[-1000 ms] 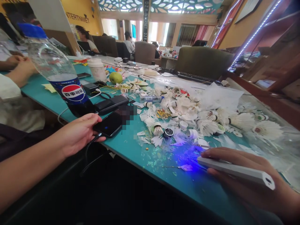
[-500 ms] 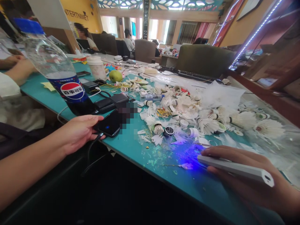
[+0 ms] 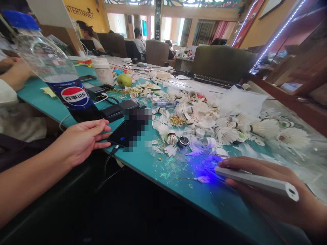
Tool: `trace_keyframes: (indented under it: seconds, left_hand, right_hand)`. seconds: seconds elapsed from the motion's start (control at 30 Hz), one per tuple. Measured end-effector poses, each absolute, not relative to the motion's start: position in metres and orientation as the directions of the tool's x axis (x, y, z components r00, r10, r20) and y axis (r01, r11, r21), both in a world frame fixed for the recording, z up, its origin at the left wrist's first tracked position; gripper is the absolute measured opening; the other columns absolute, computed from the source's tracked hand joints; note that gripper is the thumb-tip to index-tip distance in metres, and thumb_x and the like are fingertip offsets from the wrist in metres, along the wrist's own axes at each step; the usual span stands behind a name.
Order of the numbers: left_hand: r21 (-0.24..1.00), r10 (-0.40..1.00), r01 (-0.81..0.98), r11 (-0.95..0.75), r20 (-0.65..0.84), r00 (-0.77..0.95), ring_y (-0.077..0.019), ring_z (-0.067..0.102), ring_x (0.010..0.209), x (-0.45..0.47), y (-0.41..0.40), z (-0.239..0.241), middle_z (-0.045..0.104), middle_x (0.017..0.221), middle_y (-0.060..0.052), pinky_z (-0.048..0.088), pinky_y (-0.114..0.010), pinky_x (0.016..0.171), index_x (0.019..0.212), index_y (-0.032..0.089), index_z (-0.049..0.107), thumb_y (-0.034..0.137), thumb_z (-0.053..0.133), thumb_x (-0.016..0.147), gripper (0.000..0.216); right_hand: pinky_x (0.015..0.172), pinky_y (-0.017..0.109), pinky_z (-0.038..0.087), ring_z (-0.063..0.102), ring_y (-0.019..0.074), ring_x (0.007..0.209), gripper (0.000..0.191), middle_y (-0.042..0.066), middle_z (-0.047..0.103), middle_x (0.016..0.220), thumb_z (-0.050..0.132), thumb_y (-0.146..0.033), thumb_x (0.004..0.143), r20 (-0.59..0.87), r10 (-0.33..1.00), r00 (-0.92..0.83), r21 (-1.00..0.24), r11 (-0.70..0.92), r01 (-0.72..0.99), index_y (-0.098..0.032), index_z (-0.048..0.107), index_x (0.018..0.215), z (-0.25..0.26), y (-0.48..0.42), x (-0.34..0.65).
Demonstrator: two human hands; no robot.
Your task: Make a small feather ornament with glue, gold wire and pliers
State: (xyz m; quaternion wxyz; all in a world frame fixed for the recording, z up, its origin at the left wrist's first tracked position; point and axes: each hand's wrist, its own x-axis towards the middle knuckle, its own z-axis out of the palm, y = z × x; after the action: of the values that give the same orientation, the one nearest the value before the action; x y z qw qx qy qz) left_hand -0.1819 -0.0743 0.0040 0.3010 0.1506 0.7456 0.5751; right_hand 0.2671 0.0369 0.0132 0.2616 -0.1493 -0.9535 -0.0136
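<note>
White penlight (image 3: pixel 255 180) was grasped by the right hand (image 3: pixel 278 206), bare table (image 3: pixel 217 200) lying between it and the near edge; the left hand (image 3: pixel 85 141), slack and empty, was at the phone's (image 3: pixel 118 134) edge.

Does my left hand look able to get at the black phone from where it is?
Likely yes: your left hand is right beside the black phone, with nothing visible between them, though the black cable at its near end might snag.
</note>
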Motion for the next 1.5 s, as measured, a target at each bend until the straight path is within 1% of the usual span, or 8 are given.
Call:
trace_keyframes:
  seconds: [0.3,0.5,0.73,0.87,1.07,1.2,1.33,1.5]
  left_hand:
    - [0.987,0.522,-0.126,0.102,-0.161,-0.837,-0.0308,0.076,0.118,-0.191,-0.067,0.011,0.073,0.143,-0.012,0.067,-0.053,0.098,0.141,0.020,0.070,0.038,0.076,0.108,0.039]
    - [0.998,0.615,-0.009,0.057,-0.042,-0.788,-0.0293,0.077,0.114,-0.177,-0.071,0.014,0.075,0.138,-0.012,0.068,-0.051,0.096,0.138,0.019,0.071,0.037,0.076,0.108,0.035]
    - [0.987,0.716,0.127,0.094,0.021,-0.698,-0.0289,0.077,0.114,-0.177,-0.077,0.012,0.077,0.134,-0.011,0.067,-0.051,0.097,0.130,0.018,0.074,0.035,0.077,0.107,0.029]
    - [0.960,0.777,0.252,0.118,0.068,-0.625,-0.0338,0.072,0.130,-0.179,-0.077,0.008,0.071,0.149,-0.013,0.062,-0.059,0.109,0.141,0.020,0.071,0.031,0.079,0.106,0.038]
    - [0.775,0.845,0.553,0.305,0.048,-0.533,-0.0394,0.063,0.144,-0.172,-0.065,-0.009,0.061,0.163,-0.014,0.053,-0.067,0.118,0.152,0.023,0.065,0.034,0.080,0.105,0.051]
    - [0.669,0.833,0.639,0.380,0.052,-0.551,-0.0358,0.070,0.132,-0.173,-0.057,-0.011,0.068,0.153,-0.013,0.060,-0.062,0.111,0.149,0.022,0.066,0.036,0.078,0.106,0.047]
    - [0.658,0.813,0.636,0.403,0.063,-0.579,-0.0309,0.076,0.119,-0.180,-0.056,-0.009,0.074,0.141,-0.012,0.065,-0.054,0.102,0.140,0.022,0.071,0.037,0.076,0.107,0.037]
    - [0.663,0.827,0.648,0.374,0.078,-0.557,-0.0312,0.076,0.119,-0.185,-0.054,-0.012,0.074,0.141,-0.011,0.066,-0.053,0.101,0.139,0.021,0.072,0.039,0.074,0.109,0.035]
  right_hand:
    - [0.075,0.024,0.073,0.087,0.0213,0.075,0.022,0.004,0.088,0.105,0.063,-0.037,0.109,0.522,0.303,-0.797,-0.114,0.951,0.286,-0.031,0.068,0.130,0.013,0.037,0.265]
    - [0.082,0.022,0.072,0.088,0.0206,0.078,0.021,0.005,0.089,0.104,0.072,-0.028,0.103,0.521,0.314,-0.794,-0.135,0.948,0.287,-0.026,0.074,0.124,0.016,0.036,0.264]
    - [0.084,0.021,0.071,0.087,0.0194,0.075,0.020,0.006,0.089,0.104,0.070,-0.028,0.104,0.518,0.301,-0.800,-0.114,0.952,0.284,-0.024,0.073,0.124,0.016,0.037,0.264]
    - [0.084,0.021,0.071,0.088,0.0204,0.082,0.024,0.006,0.088,0.110,0.071,-0.028,0.104,0.493,0.318,-0.810,-0.125,0.947,0.296,-0.025,0.071,0.128,0.014,0.038,0.265]
    - [0.077,0.021,0.070,0.088,0.0208,0.084,0.026,0.005,0.087,0.109,0.072,-0.024,0.103,0.469,0.342,-0.815,-0.204,0.939,0.277,-0.029,0.071,0.128,0.012,0.038,0.263]
    - [0.073,0.021,0.071,0.088,0.0213,0.081,0.025,0.003,0.088,0.107,0.071,-0.027,0.103,0.480,0.331,-0.812,-0.191,0.943,0.272,-0.030,0.071,0.127,0.013,0.038,0.261]
    - [0.076,0.020,0.070,0.087,0.0199,0.082,0.026,0.003,0.087,0.107,0.071,-0.023,0.103,0.471,0.340,-0.814,-0.200,0.940,0.277,-0.030,0.070,0.128,0.012,0.038,0.261]
    - [0.076,0.020,0.070,0.088,0.0202,0.082,0.026,0.003,0.088,0.107,0.074,-0.025,0.101,0.463,0.354,-0.813,-0.232,0.933,0.275,-0.030,0.073,0.126,0.011,0.039,0.261]
